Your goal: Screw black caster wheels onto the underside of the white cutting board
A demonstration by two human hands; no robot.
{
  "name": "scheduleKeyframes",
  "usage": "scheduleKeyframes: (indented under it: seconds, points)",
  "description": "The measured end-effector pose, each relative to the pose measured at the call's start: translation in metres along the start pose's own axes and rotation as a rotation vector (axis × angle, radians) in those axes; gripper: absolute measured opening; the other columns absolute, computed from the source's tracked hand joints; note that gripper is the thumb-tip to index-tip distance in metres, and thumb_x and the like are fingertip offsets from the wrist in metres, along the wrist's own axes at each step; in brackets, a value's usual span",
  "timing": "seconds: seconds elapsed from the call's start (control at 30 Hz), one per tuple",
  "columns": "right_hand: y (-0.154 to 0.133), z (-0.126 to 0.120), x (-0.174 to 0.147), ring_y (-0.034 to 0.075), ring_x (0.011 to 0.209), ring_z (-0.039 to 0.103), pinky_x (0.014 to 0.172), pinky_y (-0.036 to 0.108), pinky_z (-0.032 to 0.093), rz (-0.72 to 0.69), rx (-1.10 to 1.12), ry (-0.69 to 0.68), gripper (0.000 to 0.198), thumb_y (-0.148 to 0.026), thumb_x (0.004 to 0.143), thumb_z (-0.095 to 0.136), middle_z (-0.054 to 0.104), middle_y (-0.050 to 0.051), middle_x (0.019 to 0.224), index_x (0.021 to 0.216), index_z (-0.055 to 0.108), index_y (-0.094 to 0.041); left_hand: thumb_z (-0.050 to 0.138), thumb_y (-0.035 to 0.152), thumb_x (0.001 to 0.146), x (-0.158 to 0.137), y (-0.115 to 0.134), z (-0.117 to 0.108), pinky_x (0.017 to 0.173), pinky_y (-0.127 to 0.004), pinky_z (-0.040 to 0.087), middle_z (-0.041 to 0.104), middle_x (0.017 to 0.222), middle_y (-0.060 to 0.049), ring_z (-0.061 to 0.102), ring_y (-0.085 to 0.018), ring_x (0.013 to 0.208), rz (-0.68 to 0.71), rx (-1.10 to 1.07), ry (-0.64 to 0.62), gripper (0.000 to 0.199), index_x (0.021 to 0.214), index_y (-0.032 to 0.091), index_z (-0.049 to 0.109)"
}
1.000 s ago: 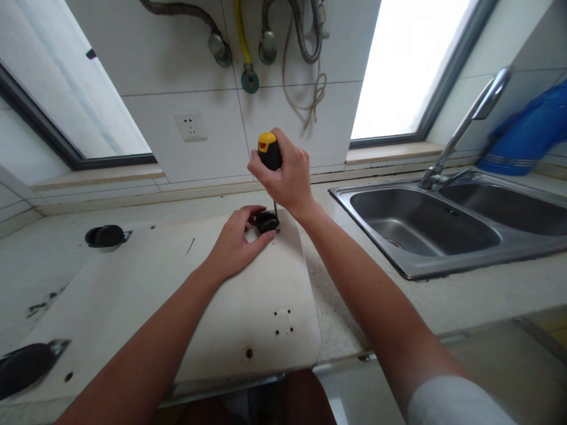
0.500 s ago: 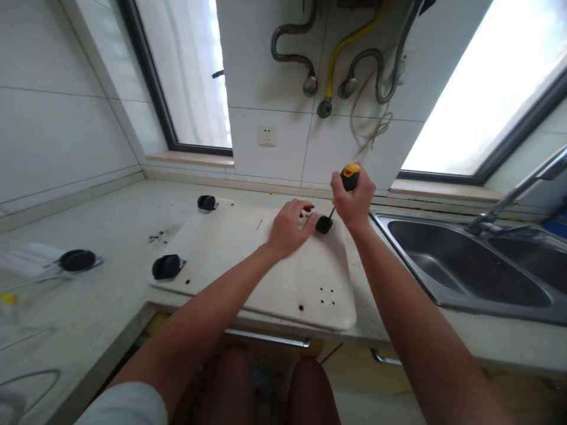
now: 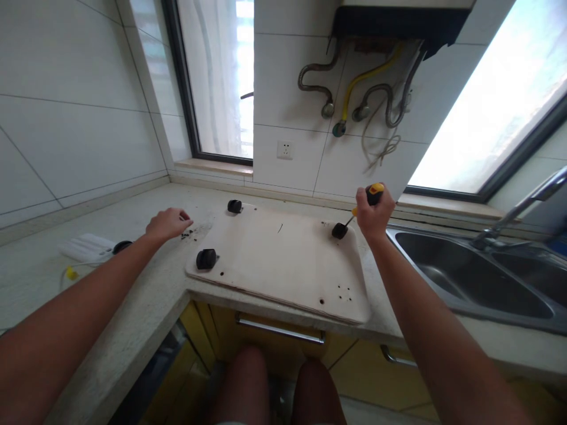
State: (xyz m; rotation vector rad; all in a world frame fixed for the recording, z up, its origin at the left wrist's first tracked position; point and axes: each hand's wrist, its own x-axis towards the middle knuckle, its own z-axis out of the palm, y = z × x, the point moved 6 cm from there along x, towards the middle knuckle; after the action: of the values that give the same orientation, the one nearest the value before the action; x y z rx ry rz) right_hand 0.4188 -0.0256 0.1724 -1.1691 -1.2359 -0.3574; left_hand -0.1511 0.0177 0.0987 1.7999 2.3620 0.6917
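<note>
In my right hand point(image 3: 374, 212) is a screwdriver point(image 3: 375, 190) with a black and yellow handle, gripped from above. Its shaft slants down to a black caster wheel point(image 3: 339, 231) at the far right corner of a pale board point(image 3: 274, 254). My left hand point(image 3: 167, 224) hovers left of the board, empty as far as I see, its fingers loosely bent and apart. Close by its fingertips lies a scatter of small dark screws point(image 3: 188, 235) on the counter. Two more casters, a near-left one point(image 3: 206, 258) and a far-left one point(image 3: 234, 206), stand on the board.
A loose black caster point(image 3: 121, 246) is partly hidden behind my left forearm, beside a white power strip point(image 3: 88, 247). The steel sink point(image 3: 443, 260) and its faucet point(image 3: 509, 212) are at right. Screw holes point(image 3: 344, 293) mark the board's near right corner.
My left hand has left the right-hand caster and moved left to the screws. My right hand keeps the screwdriver at that caster, its handle tilted more to the right. The view has shifted.
</note>
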Motion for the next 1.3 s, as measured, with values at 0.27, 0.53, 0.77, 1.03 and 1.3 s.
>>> scheduleKeyframes:
  seconds: [0.27, 0.53, 0.77, 1.03, 1.3]
  points:
    - [0.012, 0.011, 0.004, 0.014, 0.083, 0.068, 0.082, 0.033, 0.062, 0.007, -0.076, -0.042, 0.034, -0.049, 0.106, 0.074, 0.071, 0.001, 0.095, 0.104, 0.071, -0.016, 0.066, 0.049, 0.08, -0.018, -0.056, 0.047, 0.085, -0.044, 0.059, 0.085, 0.119, -0.021, 0.078, -0.044, 0.114, -0.007, 0.108, -0.083, 0.035, 0.094, 0.021, 0.081]
    - [0.025, 0.005, 0.003, 0.017, 0.094, 0.073, 0.087, 0.036, 0.066, 0.05, -0.078, -0.042, 0.033, -0.047, 0.107, 0.074, 0.075, 0.005, 0.109, 0.117, 0.073, -0.016, 0.062, 0.04, 0.079, -0.012, -0.051, 0.057, 0.08, -0.046, 0.057, 0.084, 0.112, -0.023, 0.077, -0.044, 0.107, 0.04, 0.166, -0.05, 0.031, 0.095, 0.02, 0.08]
    - [0.034, 0.001, 0.003, 0.018, 0.098, 0.074, 0.089, 0.038, 0.067, 0.073, -0.066, -0.048, 0.034, -0.046, 0.107, 0.074, 0.075, 0.006, 0.114, 0.122, 0.073, -0.016, 0.066, 0.039, 0.076, -0.01, -0.045, 0.044, 0.087, -0.052, 0.06, 0.083, 0.102, -0.022, 0.077, -0.05, 0.108, -0.003, 0.082, 0.021, 0.017, 0.079, 0.023, 0.072]
    - [0.03, -0.004, -0.004, 0.016, 0.092, 0.072, 0.084, 0.035, 0.066, 0.077, -0.024, -0.021, 0.033, -0.047, 0.107, 0.074, 0.075, 0.004, 0.108, 0.117, 0.073, -0.016, 0.063, 0.043, 0.091, -0.014, 0.019, 0.014, 0.097, -0.042, 0.064, 0.086, 0.116, -0.013, 0.082, -0.034, 0.11, 0.14, -0.203, 0.078, 0.046, 0.128, 0.018, 0.076]
    - [0.022, -0.007, -0.009, 0.013, 0.081, 0.067, 0.078, 0.031, 0.062, 0.05, 0.018, 0.022, 0.034, -0.05, 0.107, 0.073, 0.07, 0.001, 0.094, 0.105, 0.071, -0.016, 0.082, 0.06, 0.085, -0.075, 0.196, 0.023, 0.088, -0.041, 0.066, 0.086, 0.103, -0.01, 0.079, -0.027, 0.094, 0.545, -0.847, 0.022, 0.042, 0.104, 0.022, 0.085]
